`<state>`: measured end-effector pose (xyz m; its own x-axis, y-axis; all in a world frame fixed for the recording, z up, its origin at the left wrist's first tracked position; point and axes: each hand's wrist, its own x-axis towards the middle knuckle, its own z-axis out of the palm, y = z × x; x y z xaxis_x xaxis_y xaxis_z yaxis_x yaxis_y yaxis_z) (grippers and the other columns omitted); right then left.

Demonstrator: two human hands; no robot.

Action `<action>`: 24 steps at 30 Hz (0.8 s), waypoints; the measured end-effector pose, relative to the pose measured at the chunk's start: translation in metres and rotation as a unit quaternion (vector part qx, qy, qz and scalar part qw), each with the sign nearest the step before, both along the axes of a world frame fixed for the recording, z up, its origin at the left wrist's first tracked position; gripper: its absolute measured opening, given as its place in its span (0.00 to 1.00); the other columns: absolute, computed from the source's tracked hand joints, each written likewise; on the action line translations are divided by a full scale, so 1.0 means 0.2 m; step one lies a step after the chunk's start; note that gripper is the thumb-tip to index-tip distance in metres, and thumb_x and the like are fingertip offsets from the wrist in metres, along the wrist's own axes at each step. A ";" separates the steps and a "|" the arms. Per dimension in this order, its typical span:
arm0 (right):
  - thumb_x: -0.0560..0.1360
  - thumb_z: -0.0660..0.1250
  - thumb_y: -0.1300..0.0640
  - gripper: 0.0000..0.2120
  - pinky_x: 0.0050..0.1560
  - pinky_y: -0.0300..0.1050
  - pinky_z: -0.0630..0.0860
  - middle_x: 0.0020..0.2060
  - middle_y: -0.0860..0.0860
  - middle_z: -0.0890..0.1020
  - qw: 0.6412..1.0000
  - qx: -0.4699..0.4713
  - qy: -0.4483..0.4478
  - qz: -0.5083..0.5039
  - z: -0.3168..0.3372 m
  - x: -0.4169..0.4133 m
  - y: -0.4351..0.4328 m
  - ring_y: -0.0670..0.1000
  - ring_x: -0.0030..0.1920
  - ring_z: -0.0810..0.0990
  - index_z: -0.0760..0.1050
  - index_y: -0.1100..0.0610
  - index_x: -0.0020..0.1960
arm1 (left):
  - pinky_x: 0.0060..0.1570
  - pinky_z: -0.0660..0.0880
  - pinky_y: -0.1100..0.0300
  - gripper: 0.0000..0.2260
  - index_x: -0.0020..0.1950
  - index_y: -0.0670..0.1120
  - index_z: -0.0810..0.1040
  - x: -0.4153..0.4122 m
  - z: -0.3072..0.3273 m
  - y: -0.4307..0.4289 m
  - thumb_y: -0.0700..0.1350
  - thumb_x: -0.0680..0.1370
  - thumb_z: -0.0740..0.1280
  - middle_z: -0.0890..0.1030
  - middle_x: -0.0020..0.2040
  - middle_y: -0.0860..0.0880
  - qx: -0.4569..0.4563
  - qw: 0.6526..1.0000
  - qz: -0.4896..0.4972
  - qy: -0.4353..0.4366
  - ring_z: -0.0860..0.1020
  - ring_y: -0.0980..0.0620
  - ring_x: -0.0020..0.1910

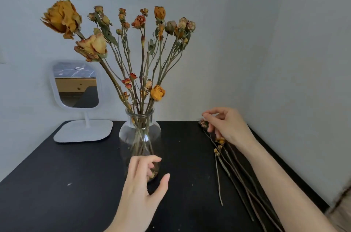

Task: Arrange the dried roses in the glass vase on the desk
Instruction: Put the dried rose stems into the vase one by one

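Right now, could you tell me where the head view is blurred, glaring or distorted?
Head view: the left hand is softly motion-blurred; the glass vase carries small highlights; the black desk splays at its edges from wide-angle distortion; lighting is soft and even.

Clear, round-bellied glass vase (pixel 140 136) stands upright mid black desk (pixel 76 184), orange-yellow dried roses (pixel 157 92) fanning out, loose stems (pixel 220 140) lying flat to its right.

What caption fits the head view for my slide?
Dried roses stand in a glass vase on a black desk; the left hand is near the vase, the right hand over loose stems.
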<state>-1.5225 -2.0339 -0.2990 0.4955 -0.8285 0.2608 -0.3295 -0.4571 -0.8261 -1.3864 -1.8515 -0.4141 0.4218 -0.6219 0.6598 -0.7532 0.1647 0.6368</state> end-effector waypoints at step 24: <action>0.73 0.68 0.49 0.09 0.47 0.43 0.75 0.30 0.48 0.81 0.944 0.108 0.295 -0.097 -0.55 -0.32 -0.38 0.45 0.38 0.81 0.79 0.54 0.41 | 0.38 0.71 0.61 0.07 0.43 0.52 0.74 -0.34 -0.09 -0.86 0.54 0.76 0.65 0.74 0.39 0.56 0.362 0.931 -0.014 0.051 0.75 0.56 0.40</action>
